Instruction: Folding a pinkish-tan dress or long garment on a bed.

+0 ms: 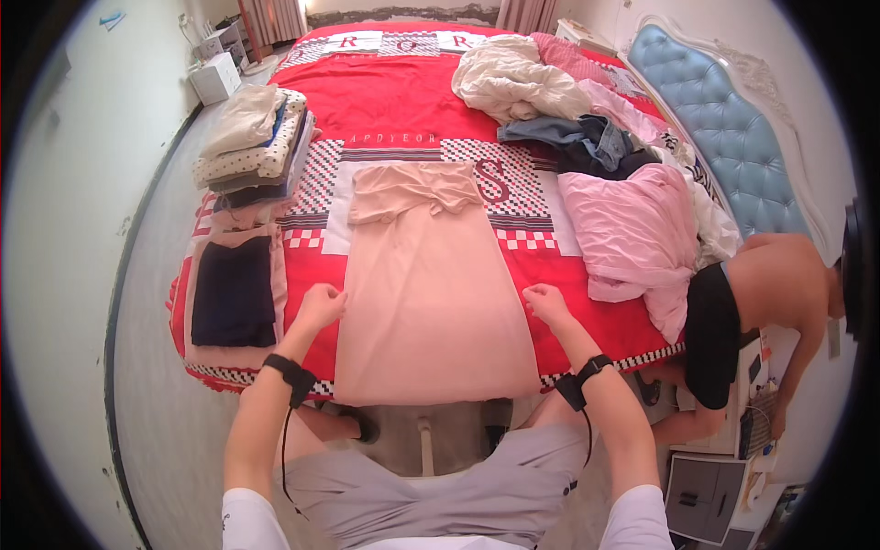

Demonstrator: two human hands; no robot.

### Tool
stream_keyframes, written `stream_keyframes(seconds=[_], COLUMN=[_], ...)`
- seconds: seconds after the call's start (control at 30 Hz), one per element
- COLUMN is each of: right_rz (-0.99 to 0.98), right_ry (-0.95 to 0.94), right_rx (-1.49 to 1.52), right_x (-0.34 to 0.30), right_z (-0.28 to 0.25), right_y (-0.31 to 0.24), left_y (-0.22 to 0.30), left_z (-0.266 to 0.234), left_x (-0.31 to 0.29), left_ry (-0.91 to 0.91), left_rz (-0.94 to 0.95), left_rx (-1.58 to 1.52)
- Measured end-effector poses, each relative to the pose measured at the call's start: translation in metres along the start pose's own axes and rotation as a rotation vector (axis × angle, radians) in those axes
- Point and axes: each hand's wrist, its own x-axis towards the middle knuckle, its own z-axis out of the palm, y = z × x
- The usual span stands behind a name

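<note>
A pale pink dress (pixel 431 302) lies flat and lengthwise on the bed, its gathered, twisted top (pixel 417 191) at the far end and its hem at the bed's near edge. My left hand (pixel 321 306) is at the dress's left edge, fingers curled together. Opposite it, just outside the right edge, my right hand (pixel 548 303) has its fingers drawn together too. I see no cloth lifted by either hand. A dark strap with a small box and cable circles each wrist.
Left stand a stack of folded clothes (pixel 252 151) and a folded dark garment (pixel 235 293) on pink cloth. Heaped pink bedding (pixel 632 229), cream cloth (pixel 513 78) and denim (pixel 587 137) lie right on the red bedspread (pixel 394 96). Another person (pixel 779 284) bends beside a cabinet (pixel 701 495).
</note>
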Motion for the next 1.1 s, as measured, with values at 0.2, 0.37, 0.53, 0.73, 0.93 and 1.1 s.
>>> stream_keyframes(seconds=[0.2,0.37,0.53,0.73,0.93,1.1], right_rz=[0.041,-0.181,-0.263,-0.364,-0.373,-0.568], right_ry=[-0.036,-0.049,0.014,0.261,0.507,0.676], right_rx=[0.496,0.651,0.654,0.415,0.347,0.487], right_x=[0.059,0.118,0.172,0.222,0.231,0.213], right_z=[-0.02,0.015,0.03,0.076,0.087,0.093], right_y=[-0.071,-0.113,-0.121,-0.124,-0.111,-0.114], left_y=[0.02,-0.014,0.013,0.006,-0.008,-0.003], left_z=[0.007,0.019,0.03,0.033,0.042,0.043], left_x=[0.113,0.181,0.201,0.212,0.207,0.202], left_ry=[0.064,0.291,0.159,0.237,0.348,0.349], left_rz=[-0.011,-0.103,-0.176,-0.242,-0.044,0.013], left_rx=[-0.095,-0.121,-0.372,-0.45,-0.597,-0.616])
